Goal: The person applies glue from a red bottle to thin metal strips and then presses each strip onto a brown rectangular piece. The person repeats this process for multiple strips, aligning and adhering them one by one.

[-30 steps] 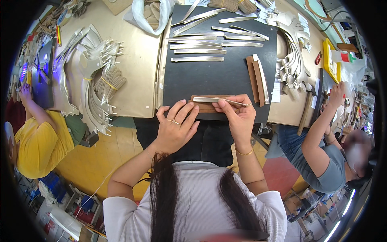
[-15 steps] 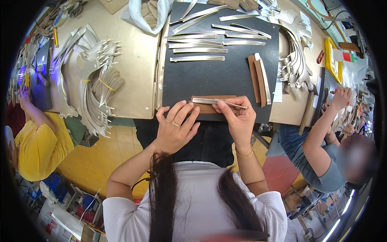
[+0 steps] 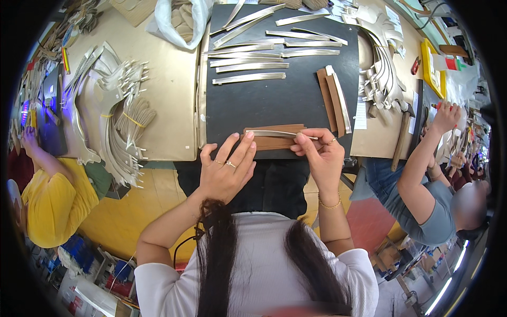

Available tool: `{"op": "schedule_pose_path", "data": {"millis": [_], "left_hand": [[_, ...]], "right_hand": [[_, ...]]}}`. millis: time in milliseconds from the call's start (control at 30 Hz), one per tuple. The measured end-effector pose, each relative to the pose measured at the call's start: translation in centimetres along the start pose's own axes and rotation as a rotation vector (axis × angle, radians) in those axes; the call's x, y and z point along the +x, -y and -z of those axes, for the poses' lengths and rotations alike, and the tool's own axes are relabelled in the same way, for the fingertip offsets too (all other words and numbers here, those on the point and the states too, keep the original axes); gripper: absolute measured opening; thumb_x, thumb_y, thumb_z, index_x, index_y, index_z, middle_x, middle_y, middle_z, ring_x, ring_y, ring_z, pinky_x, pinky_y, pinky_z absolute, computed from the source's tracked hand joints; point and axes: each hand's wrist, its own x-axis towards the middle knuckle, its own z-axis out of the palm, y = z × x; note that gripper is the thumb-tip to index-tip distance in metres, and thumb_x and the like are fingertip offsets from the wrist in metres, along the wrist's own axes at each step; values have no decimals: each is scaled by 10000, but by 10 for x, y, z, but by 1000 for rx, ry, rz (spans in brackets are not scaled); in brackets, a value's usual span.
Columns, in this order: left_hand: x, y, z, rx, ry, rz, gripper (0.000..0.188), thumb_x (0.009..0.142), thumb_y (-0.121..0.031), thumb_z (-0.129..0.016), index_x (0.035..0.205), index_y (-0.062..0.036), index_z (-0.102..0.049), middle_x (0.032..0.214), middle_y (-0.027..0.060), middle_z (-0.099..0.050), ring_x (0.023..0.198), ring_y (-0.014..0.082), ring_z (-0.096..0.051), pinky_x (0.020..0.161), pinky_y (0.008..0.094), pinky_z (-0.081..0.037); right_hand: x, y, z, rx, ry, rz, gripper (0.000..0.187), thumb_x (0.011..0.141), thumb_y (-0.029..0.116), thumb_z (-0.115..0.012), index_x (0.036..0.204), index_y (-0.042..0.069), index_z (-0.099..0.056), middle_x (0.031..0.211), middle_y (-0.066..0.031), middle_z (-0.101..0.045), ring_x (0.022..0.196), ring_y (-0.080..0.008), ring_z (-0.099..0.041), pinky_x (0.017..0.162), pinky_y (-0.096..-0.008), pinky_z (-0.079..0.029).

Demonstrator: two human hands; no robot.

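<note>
Board (image 3: pixel 264 103): plain black.
Slim strip (image 3: pixel 272 133), near edge of board: pale silver-gold, unpatterned.
Flat pieces (image 3: pixel 277 143), same edge: plain mid-brown.
Long pieces (image 3: pixel 326 98), right edge: matching brown; narrow bar (image 3: pixel 341 100) alongside: bright silver.
Loose strips (image 3: pixel 251 67), toward far edge: silver with pale-gold cast.
Bag (image 3: pixel 203 21), far left corner: translucent white.
Tabletop (image 3: pixel 169 105), beyond left edge: plain beige-gold.
Bundle (image 3: pixel 141 110), on tabletop: greyish beige, yellow band.
Tray (image 3: pixel 426 58), past right edge: yellow.
Wearer's top (image 3: pixel 264 264): white, finely ribbed.
Bracelet (image 3: pixel 330 205): gold.
Co-workers' shirts (image 3: pixel 47 206): one yellow, one blue-grey.
</note>
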Motion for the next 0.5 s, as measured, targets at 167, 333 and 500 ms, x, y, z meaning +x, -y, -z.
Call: {"op": "schedule_pose_path", "data": {"millis": [167, 333, 500], "left_hand": [[4, -3, 1, 14, 21, 3, 451, 788, -217, -786, 1200, -86, -655, 1427, 52, -554, 1279, 224, -523, 1025, 460, -333], [8, -7, -1, 6, 28, 3, 524, 775, -233, -806, 1252, -107, -629, 1399, 81, -557, 1295, 240, -508, 1053, 472, -337], [12, -15, -9, 77, 25, 20, 678, 754, -285, -833, 1369, -164, -573, 1358, 73, -499, 1267, 247, -474, 1007, 488, -351]], "right_hand": [[7, 7, 12, -215, -70, -66, 158, 891, 101, -761, 907, -45, -701, 710, -39, -696, 629, -67, -671, 569, -192, -520], [13, 15, 14, -290, -28, -131, 214, 896, 159, -759, 883, -47, -699, 663, -52, -681, 577, -80, -664, 525, -206, -509], [22, 21, 17, -332, 42, -148, 234, 909, 180, -745, 859, -42, -688, 651, -59, -672, 543, -87, -655, 496, -212, -510]]}}
